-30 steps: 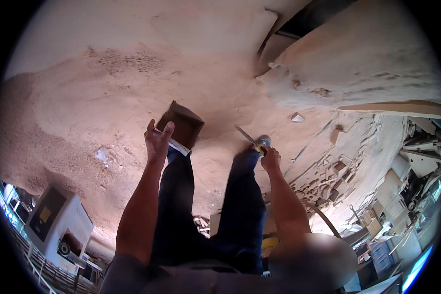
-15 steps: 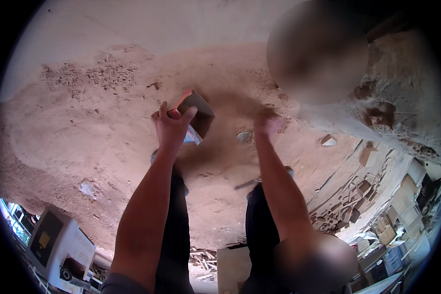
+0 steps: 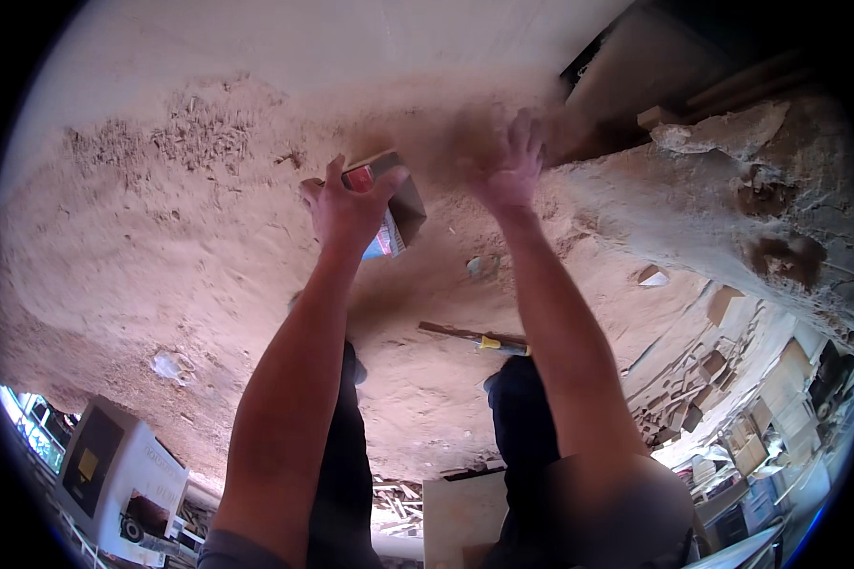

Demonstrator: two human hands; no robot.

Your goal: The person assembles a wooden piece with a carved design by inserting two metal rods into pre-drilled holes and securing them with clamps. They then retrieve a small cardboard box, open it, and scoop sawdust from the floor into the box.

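Observation:
A small open cardboard box (image 3: 408,204) with red and blue print is gripped by my left hand (image 3: 349,204), thumb on one side and fingers on the other. It tilts above the sawdust-like dust (image 3: 417,275) that covers the floor. My right hand (image 3: 512,171) reaches out to the right of the box, low over the dusty ground, with its fingers spread and nothing visible in them. Motion blurs the area around that hand. Between my feet and the box lies a long, narrow tool (image 3: 489,342) with a yellow part, partly hidden by my right arm.
A rough pale ledge (image 3: 674,204) runs along the right, below a dark recess. Wood offcuts (image 3: 697,389) are heaped at lower right. A white machine (image 3: 123,474) stands at lower left. A whitish scrap (image 3: 169,367) lies on the ground at left.
My right hand has moved forward and its fingers have come into clearer sight. The box in my left hand has shifted slightly forward and right. More of the yellow-marked tool shows.

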